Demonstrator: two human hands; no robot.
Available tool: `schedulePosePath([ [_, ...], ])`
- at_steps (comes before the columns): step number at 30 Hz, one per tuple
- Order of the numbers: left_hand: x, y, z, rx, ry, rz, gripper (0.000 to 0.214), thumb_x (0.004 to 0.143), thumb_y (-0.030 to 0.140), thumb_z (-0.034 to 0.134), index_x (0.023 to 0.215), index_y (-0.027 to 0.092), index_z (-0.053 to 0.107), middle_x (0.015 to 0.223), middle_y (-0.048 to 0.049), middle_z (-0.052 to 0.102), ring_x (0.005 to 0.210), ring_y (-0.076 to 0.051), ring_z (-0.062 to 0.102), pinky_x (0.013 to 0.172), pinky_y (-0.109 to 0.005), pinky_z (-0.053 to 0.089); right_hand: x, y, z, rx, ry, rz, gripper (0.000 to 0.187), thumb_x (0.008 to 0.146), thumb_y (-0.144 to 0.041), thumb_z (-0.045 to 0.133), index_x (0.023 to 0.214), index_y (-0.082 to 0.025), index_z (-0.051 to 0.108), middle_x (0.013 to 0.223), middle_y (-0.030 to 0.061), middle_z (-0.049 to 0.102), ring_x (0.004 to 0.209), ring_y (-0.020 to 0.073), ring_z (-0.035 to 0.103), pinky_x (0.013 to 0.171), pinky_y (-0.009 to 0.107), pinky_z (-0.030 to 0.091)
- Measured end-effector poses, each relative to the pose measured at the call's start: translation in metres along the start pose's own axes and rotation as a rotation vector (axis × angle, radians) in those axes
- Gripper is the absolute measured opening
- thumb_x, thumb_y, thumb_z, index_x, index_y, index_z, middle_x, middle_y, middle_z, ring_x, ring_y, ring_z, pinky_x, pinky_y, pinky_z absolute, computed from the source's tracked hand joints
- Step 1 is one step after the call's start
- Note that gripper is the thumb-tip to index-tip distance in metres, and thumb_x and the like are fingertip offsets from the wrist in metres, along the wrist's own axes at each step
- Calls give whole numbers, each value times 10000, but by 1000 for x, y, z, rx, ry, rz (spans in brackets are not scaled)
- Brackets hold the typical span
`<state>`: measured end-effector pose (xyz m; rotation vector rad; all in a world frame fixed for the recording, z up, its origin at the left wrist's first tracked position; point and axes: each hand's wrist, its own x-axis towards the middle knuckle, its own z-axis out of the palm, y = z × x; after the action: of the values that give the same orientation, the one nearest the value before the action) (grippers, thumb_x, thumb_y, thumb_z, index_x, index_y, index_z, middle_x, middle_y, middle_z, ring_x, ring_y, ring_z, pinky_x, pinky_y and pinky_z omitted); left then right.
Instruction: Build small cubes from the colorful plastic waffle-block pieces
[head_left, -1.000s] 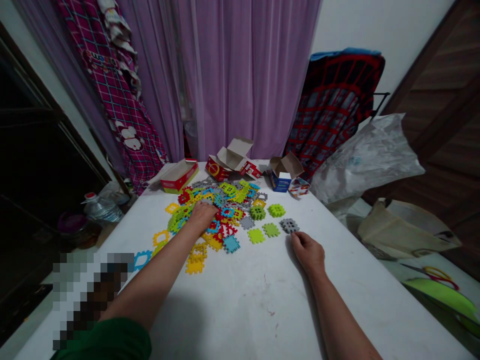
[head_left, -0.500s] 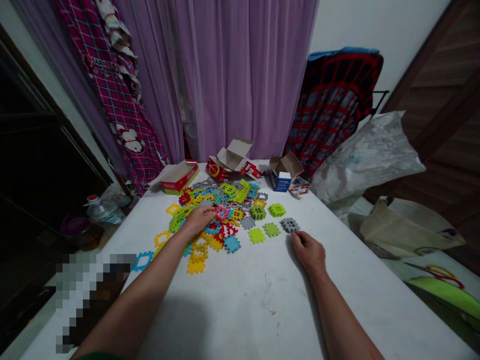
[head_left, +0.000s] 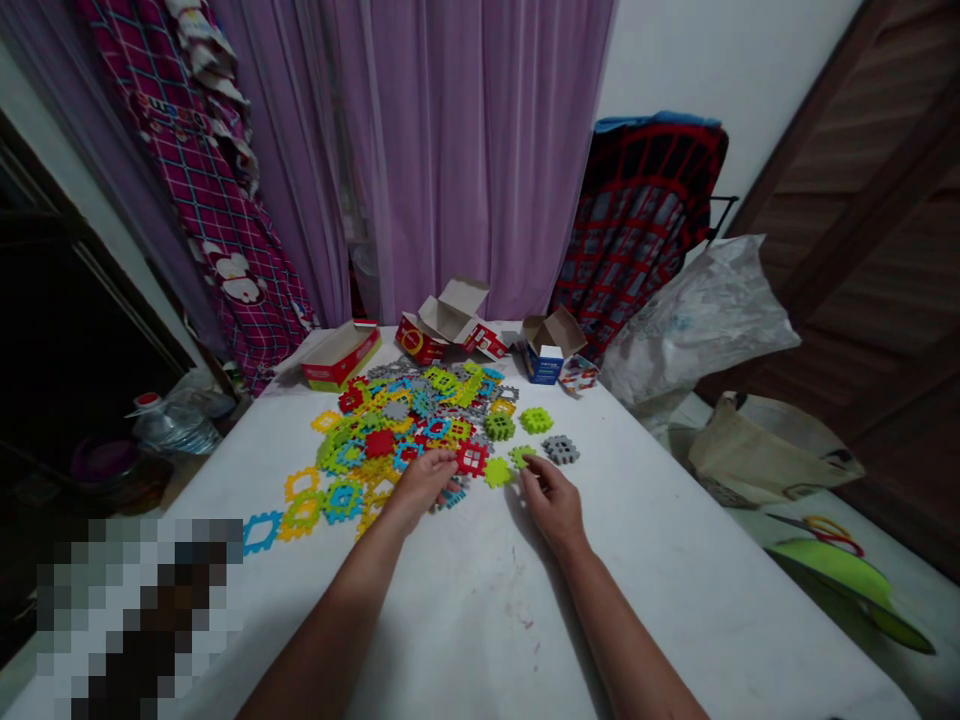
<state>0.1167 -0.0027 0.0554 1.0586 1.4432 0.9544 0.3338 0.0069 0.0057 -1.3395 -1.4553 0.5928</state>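
My left hand [head_left: 427, 485] pinches a red window tile [head_left: 472, 457] with toothed edges at the front right of a loose heap of plastic interlocking tiles [head_left: 379, 443]. My right hand [head_left: 553, 500] has its fingers curled, with the tips at the near right corner of a small green tile [head_left: 521, 456]. Between both hands lies a flat lime-green tile [head_left: 497, 472]. Just beyond my right hand is a grey tile stack [head_left: 561, 449]. Behind are a dark green stack [head_left: 499, 426] and a bright green stack [head_left: 535, 419]. A blue tile [head_left: 454, 493] is partly hidden by my left hand.
Opened boxes line the white table's [head_left: 465, 620] far edge: a red-green one [head_left: 342, 358], a red one [head_left: 420, 340] and a blue one [head_left: 544, 365]. Purple curtains [head_left: 472, 150] hang behind. Right of the table are a plastic bag [head_left: 697, 310], a cloth bag [head_left: 772, 450] and scissors [head_left: 817, 530].
My left hand has moved right and nearer from the heap with a red tile. My right hand has shifted left from the grey stack to the small green tile. The view has turned slightly right.
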Motion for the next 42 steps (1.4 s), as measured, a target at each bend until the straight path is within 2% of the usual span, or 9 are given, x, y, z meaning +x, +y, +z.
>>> schedulePosePath([
  [3, -1, -1, 6, 39, 1, 15, 294, 812, 343, 626, 1052, 173, 628, 872, -37, 722, 626, -91, 656, 393, -141, 341, -4, -8, 8, 21, -102, -170, 527, 816, -472, 602, 1260, -190, 624, 1074, 101, 699, 703, 150, 629, 609, 285, 538],
  [6, 0, -1, 8, 64, -11, 29, 298, 808, 334, 622, 1056, 172, 649, 862, -33, 720, 597, -84, 636, 393, -147, 342, -6, -11, 10, -69, -145, -324, 622, 785, -438, 682, 1353, -219, 555, 1147, 102, 672, 824, 175, 646, 745, 325, 565],
  [15, 0, -2, 11, 100, -31, 56, 313, 804, 368, 615, 1045, 181, 685, 869, -47, 725, 619, -104, 644, 391, -155, 354, -13, -15, 19, -212, -126, -404, 430, 813, -405, 663, 1192, -200, 648, 1088, 101, 702, 903, 201, 663, 823, 331, 553],
  [19, -2, -6, 6, 165, 74, 115, 335, 833, 414, 576, 1071, 198, 672, 981, -61, 738, 669, -126, 677, 433, -179, 428, -1, -9, 5, -239, -6, -322, 409, 817, -454, 637, 1135, -199, 664, 1035, 92, 705, 864, 198, 648, 802, 336, 538],
  [22, -5, -14, -8, 307, 288, 370, 335, 872, 431, 522, 1087, 224, 675, 939, -53, 749, 776, -162, 701, 632, -250, 545, 27, 11, -25, -312, 226, -107, 493, 808, -522, 613, 1127, -149, 664, 1025, 112, 692, 850, 215, 638, 785, 357, 523],
  [25, -6, -23, -26, 498, 501, 605, 323, 887, 426, 508, 1085, 242, 685, 948, -51, 757, 849, -189, 706, 799, -307, 553, 61, 38, -60, -514, 391, 180, 554, 776, -546, 622, 1098, -100, 689, 1076, 165, 664, 963, 282, 626, 806, 400, 498],
  [28, -3, -29, -38, 602, 617, 717, 307, 906, 403, 490, 1072, 232, 684, 1018, -67, 757, 892, -199, 710, 832, -313, 548, 87, 58, -78, -655, 365, 280, 514, 769, -561, 622, 1054, -148, 728, 1140, 159, 648, 1066, 320, 597, 837, 427, 474],
  [32, -1, -35, -45, 647, 667, 783, 292, 920, 380, 496, 1102, 230, 667, 1000, -57, 762, 867, -190, 715, 826, -300, 549, 105, 67, -73, -735, 317, 269, 486, 765, -573, 626, 1059, -204, 743, 1200, 138, 644, 1104, 314, 568, 889, 451, 439],
  [42, -3, -38, -50, 618, 698, 732, 281, 909, 390, 498, 1083, 258, 675, 993, -34, 765, 857, -186, 714, 840, -304, 557, 120, 75, -66, -844, 140, 252, 479, 768, -601, 616, 1073, -258, 754, 1282, 126, 614, 1180, 328, 530, 952, 493, 403],
])
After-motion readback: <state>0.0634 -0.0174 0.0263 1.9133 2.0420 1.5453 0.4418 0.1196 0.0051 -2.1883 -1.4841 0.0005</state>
